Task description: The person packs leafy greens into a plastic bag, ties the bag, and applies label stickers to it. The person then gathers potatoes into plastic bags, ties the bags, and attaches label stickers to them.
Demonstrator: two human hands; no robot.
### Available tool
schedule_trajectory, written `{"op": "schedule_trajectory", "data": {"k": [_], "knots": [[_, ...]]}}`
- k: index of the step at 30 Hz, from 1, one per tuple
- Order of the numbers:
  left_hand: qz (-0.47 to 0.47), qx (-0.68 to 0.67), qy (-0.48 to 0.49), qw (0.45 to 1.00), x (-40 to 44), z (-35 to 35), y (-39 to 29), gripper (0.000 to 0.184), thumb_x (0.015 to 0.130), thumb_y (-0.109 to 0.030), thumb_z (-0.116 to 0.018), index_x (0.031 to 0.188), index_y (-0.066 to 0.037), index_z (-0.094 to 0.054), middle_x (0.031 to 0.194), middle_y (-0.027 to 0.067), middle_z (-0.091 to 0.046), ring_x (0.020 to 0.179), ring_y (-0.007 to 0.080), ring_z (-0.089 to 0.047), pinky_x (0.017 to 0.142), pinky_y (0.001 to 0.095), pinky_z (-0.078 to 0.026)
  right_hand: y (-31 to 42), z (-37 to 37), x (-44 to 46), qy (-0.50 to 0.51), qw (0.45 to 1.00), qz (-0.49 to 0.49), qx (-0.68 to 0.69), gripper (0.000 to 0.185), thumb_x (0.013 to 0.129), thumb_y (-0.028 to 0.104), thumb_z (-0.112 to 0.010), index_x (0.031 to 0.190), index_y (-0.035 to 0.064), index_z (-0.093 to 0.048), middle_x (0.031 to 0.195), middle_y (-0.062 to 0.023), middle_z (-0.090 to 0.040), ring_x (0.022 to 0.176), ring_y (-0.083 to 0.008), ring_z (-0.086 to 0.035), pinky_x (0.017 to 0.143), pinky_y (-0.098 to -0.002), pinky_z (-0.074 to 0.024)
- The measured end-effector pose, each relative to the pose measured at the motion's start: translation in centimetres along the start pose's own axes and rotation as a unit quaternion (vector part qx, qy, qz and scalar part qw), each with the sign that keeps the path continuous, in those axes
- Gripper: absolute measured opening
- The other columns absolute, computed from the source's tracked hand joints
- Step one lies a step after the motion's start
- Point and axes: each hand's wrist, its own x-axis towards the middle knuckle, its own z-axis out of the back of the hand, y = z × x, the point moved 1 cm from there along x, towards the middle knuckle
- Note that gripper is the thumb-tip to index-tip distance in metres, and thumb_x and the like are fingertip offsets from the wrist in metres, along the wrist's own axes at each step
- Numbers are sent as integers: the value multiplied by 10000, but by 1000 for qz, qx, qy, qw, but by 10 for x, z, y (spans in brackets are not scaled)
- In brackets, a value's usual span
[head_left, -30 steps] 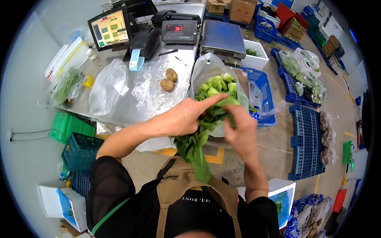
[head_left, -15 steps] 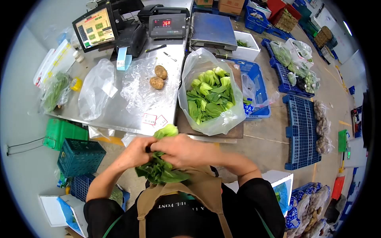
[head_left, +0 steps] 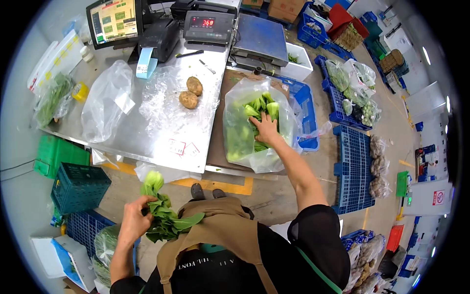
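Note:
My left hand (head_left: 138, 215) is closed round a head of bok choy (head_left: 164, 215) to the left of my apron, pale stem end up and leaves hanging below. My right hand (head_left: 267, 130) reaches into a clear plastic bag (head_left: 234, 142), its fingers spread over the bok choy (head_left: 254, 105) inside. The fingertips touch the leaves; how deep they go among them is partly hidden. The bag's film covers the greens on its left side. It stands on a brown board (head_left: 220, 117) beside the steel table (head_left: 161, 152).
Two potatoes (head_left: 191, 93) lie on crumpled film, near an empty plastic bag (head_left: 107, 108). A scale display (head_left: 208, 24), a monitor (head_left: 115, 22) and a label printer (head_left: 161, 41) stand at the back. A blue crate (head_left: 306, 112) sits right of the bag, and a blue pallet (head_left: 353, 166) lies on the floor.
My hands were together at the bok choy before my chest. The right hand has let go and gone forward into the bag; the left has moved left with the bok choy.

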Motion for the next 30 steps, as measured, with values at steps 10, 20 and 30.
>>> {"op": "schedule_trajectory", "data": {"k": [10,20,30], "knots": [[44,-29,-58,997,-33,-31,3,399,620,124,-602,1003,14,-620,838,155,-674,763,220,-655,718,302,-500,-27,-10,25,-27,998,-8,58,557,633,168,-642,1182,198,-550,993,-130,-620,1058,-320,-513,931,-546,-337],[53,-37,-68,996,-45,-58,-19,402,621,112,-586,1007,9,-626,814,186,-665,748,251,-660,704,319,-502,-29,-16,21,-86,991,-72,67,384,630,190,-676,992,67,-641,993,-117,-626,1017,-316,-542,957,-587,-319],[46,-17,-76,996,-54,-62,-25,390,633,102,-574,1010,13,-627,839,196,-666,765,268,-661,718,328,-509,-44,36,-22,-278,897,77,334,258,615,83,-635,864,19,-646,808,-152,-645,917,-262,-599,858,-434,-414]]}}
